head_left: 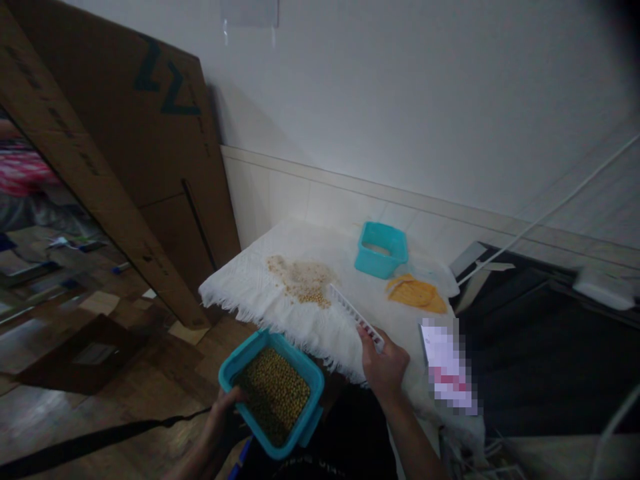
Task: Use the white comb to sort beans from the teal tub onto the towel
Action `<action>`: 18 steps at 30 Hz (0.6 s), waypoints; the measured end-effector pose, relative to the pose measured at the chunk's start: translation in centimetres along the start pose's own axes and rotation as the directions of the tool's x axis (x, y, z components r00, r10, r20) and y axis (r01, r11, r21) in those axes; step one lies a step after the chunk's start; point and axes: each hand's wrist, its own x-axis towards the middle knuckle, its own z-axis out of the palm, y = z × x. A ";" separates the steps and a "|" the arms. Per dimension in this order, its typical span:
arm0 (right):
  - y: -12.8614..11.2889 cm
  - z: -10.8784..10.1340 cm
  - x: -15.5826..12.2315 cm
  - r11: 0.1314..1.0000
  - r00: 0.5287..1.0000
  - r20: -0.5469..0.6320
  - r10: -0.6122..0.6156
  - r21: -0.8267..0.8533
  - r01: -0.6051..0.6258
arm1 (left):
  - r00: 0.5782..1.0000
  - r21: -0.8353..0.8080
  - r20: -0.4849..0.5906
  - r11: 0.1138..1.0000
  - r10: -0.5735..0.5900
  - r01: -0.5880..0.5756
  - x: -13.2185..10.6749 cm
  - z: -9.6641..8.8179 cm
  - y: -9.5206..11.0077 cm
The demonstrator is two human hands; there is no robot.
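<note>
My left hand (224,408) grips the near left edge of a teal container (305,372) filled with yellow-green beans (274,393), held below the front edge of the white fringed cloth (260,287). My right hand (384,365) is closed on the near end of a white ruler-like strip (353,315) that lies across the cloth. The strip's far end points at a scattered pile of beans (303,279) in the middle of the cloth.
A second teal container (381,248) stands at the back of the cloth, with a yellow cloth (416,293) beside it. A large cardboard box (125,133) leans at the left. A dark surface (540,347) and a white cable (550,213) lie at the right.
</note>
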 end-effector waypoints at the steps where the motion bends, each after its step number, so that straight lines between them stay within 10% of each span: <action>1: -0.1 0.1 -0.1 1.000 1.000 -0.001 -0.027 0.009 0.027 | 1.000 0.019 0.008 1.000 0.024 -0.024 -0.1 0.0 0.0; 18: -0.7 -2.3 -2.4 0.983 0.979 -0.158 -0.124 -0.154 0.100 | 0.995 0.078 0.074 0.994 0.069 -0.074 -1.3 1.1 0.4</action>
